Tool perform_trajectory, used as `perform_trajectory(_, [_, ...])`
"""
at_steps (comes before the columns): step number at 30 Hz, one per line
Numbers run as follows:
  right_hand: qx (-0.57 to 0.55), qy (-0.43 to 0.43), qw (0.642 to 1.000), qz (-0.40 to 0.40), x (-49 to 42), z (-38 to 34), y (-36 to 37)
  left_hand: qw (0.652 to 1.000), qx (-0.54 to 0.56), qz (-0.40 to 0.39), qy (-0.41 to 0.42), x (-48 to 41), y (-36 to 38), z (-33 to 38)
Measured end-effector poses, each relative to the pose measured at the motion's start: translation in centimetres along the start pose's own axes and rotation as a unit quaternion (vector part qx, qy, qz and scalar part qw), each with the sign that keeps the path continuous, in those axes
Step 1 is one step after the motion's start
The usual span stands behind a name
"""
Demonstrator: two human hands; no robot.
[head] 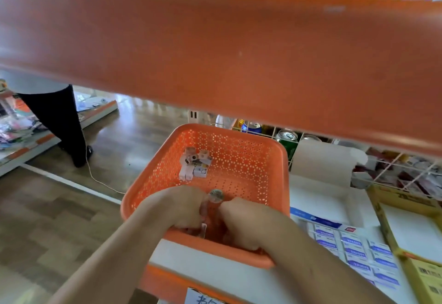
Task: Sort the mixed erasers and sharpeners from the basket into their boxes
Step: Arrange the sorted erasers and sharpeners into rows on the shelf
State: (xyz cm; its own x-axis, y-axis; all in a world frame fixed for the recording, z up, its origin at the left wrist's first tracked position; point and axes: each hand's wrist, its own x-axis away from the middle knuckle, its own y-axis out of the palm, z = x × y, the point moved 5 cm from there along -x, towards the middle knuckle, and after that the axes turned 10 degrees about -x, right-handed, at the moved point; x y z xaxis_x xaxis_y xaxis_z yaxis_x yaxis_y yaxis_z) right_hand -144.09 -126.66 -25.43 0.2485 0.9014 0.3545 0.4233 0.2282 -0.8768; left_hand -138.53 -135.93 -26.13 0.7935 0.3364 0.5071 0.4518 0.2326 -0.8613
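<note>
Basket (pixel 285 172): orange and perforated, sitting on a white shelf (pixel 215 268) with its left side hanging out past the shelf's end.
Mixed pieces (pixel 195 165): lying in a small heap on the basket floor, toward its far left part, well apart from both hands.
Left hand (pixel 181 208): reaching down into the near part of the basket, knuckles up, fingers curling under.
Left grip: hiding beneath the hand, so I cannot tell whether it is pinching anything.
Right hand (pixel 244 222): dipping into the basket just beside the left, fingers also curling down.
Right grip: blurring against the basket floor; I cannot tell what, if anything, it is holding.
Round object (pixel 216 195): showing between the two hands, possibly a clear sharpener, too blurred to be sure.
White box (pixel 330 201): standing right of the basket, with blue-and-white wrapped erasers (pixel 354 251) lying in rows.
Yellow box (pixel 385 222): sitting further right, beside the white one.
Upper shelf (pixel 215 52): crossing the view as a wide orange blur.
Another person (pixel 55 117): standing on the wooden floor at far left.
</note>
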Motion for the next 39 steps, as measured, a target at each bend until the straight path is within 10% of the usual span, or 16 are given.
perform_trajectory(9, [-0.063, -0.019, 0.985, 0.158, 1.5, 1.1, -3.0, 0.997, -0.043, -0.008, 0.055, 0.0, -0.8, 1.8])
perform_trajectory(19, [-0.133, -0.017, 0.985, 0.11, 4.8, 1.9, -2.6, 0.994, 0.055, 0.05, 0.075, 1.6, -0.6, 3.0])
perform_trajectory(25, [-0.288, -0.041, 0.904, 0.314, 8.3, 4.5, -4.7, 0.942, 0.201, 0.253, 0.085, 3.2, -3.5, 3.6])
perform_trajectory(39, [-0.416, 0.098, 0.794, 0.433, 21.1, 16.7, -2.3, 0.843, 0.393, 0.284, 0.232, 3.5, -6.3, 19.2])
